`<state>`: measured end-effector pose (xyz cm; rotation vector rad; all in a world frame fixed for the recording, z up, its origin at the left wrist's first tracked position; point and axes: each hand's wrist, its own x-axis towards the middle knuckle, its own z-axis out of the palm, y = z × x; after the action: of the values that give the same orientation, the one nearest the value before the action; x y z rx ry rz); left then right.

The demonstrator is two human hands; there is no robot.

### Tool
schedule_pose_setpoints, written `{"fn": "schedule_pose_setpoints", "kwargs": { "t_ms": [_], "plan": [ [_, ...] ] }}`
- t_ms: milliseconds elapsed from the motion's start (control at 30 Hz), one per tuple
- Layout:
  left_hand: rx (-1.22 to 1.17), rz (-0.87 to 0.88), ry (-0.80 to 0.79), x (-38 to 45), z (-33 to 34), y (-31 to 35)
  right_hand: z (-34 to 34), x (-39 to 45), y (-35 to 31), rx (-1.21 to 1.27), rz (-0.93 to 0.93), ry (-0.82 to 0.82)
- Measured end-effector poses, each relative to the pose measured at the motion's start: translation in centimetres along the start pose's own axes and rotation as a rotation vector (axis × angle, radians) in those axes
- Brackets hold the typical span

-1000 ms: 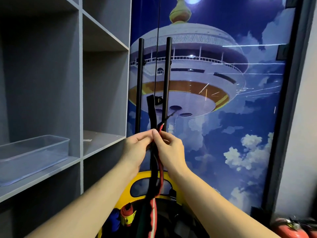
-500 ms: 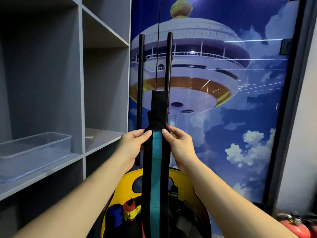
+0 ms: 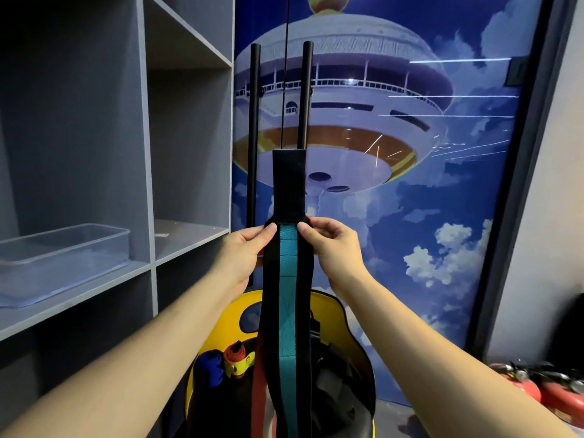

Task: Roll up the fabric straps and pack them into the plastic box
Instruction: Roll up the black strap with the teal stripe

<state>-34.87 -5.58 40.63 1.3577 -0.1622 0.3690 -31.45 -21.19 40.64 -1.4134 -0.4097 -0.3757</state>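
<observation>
A long black fabric strap (image 3: pixel 288 279) with a teal middle stripe is held upright in front of me, its plain black end standing up above my hands. My left hand (image 3: pixel 245 251) pinches the strap's left edge and my right hand (image 3: pixel 335 248) pinches its right edge, at the same height. The rest of the strap hangs down between my forearms. A red strap (image 3: pixel 258 390) hangs beside it at the lower left. The clear plastic box (image 3: pixel 63 260) stands on a grey shelf at the left, apart from my hands.
A grey shelf unit (image 3: pixel 148 153) fills the left. A yellow tub (image 3: pixel 341 314) below holds rolled blue (image 3: pixel 210 368) and red-yellow (image 3: pixel 236 358) items. Two black vertical door handles (image 3: pixel 254 137) stand on the blue mural door. Red fire extinguishers (image 3: pixel 537 387) lie at lower right.
The strap was edge-on and bunched between my fingertips a second ago; it is now turned flat towards me, showing the teal stripe, with my hands spread to its two edges.
</observation>
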Motion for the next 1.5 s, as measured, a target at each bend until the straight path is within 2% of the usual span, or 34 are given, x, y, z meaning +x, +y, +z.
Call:
{"fn": "schedule_pose_setpoints", "kwargs": {
  "t_ms": [300,467,600,800,933,1067,1300,1500],
  "plan": [
    [0.003,-0.021,-0.141,-2.0,-1.8,-1.1,-0.8,-3.7,-1.0,0.077,0.010,-0.044],
    [-0.041,-0.126,-0.173,-1.4,-3.1,-3.7,-0.3,-4.2,1.7,0.077,0.050,-0.015],
    [-0.026,-0.247,-0.090,0.7,-4.4,-9.5,0.3,-3.1,7.7,0.061,0.157,0.018],
    [0.042,-0.522,0.015,3.3,-7.4,-22.2,0.4,-2.3,22.2,-0.008,0.480,0.033],
    [0.098,-0.650,0.109,5.3,-8.5,-29.1,0.5,-1.6,30.1,-0.063,0.607,0.027],
    [0.115,-0.681,0.193,7.9,-9.2,-33.1,0.7,0.2,35.4,-0.098,0.658,0.031],
    [0.387,-0.632,0.274,13.5,-10.6,-38.2,1.3,4.9,41.9,-0.140,0.740,0.022],
    [0.454,-0.643,0.398,18.0,-11.7,-41.9,2.7,8.3,47.3,-0.221,0.781,0.039]
  ]
}}
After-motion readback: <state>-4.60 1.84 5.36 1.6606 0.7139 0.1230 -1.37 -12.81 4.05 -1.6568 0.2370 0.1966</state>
